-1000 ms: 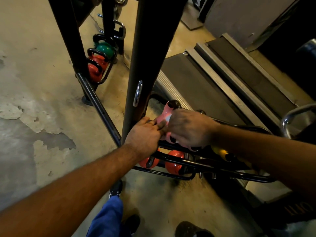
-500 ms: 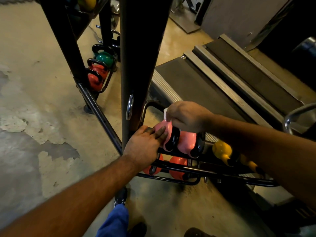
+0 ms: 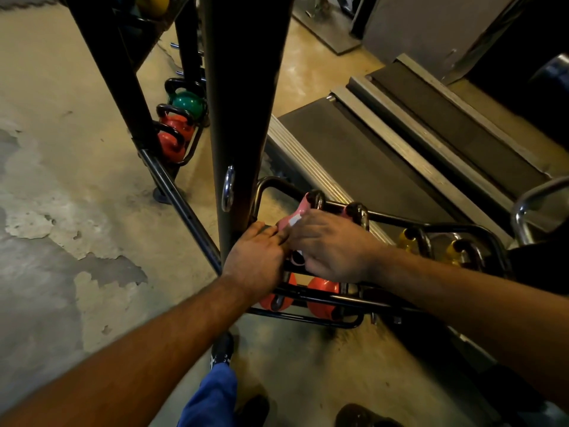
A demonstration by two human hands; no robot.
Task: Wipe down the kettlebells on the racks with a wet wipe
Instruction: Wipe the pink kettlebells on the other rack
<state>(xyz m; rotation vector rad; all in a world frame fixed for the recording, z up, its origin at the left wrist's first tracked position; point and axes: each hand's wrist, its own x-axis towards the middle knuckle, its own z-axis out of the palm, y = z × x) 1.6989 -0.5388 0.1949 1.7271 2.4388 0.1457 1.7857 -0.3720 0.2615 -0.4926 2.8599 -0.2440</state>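
A pink kettlebell (image 3: 303, 208) with a black handle sits on the black rack (image 3: 431, 224) at centre. My right hand (image 3: 329, 245) lies over its top and presses a white wet wipe (image 3: 295, 220) against it; only a corner of the wipe shows at my fingertips. My left hand (image 3: 255, 260) rests beside it on the rack's rail, fingers touching the pink kettlebell's left side. A second pink kettlebell (image 3: 354, 212) stands just behind my right hand. Two orange kettlebells (image 3: 323, 295) sit on the lower shelf, and yellow kettlebells (image 3: 406, 240) sit further right.
A black upright post (image 3: 243, 103) rises just left of my hands. A second rack at the upper left holds red kettlebells (image 3: 174, 134) and a green one (image 3: 187, 103). Treadmill decks (image 3: 400, 143) lie behind the rack. My feet (image 3: 221, 352) stand on the worn concrete floor.
My right hand has come back down from the kettlebell's top onto its near side with the wipe. My left hand stays on the rail.
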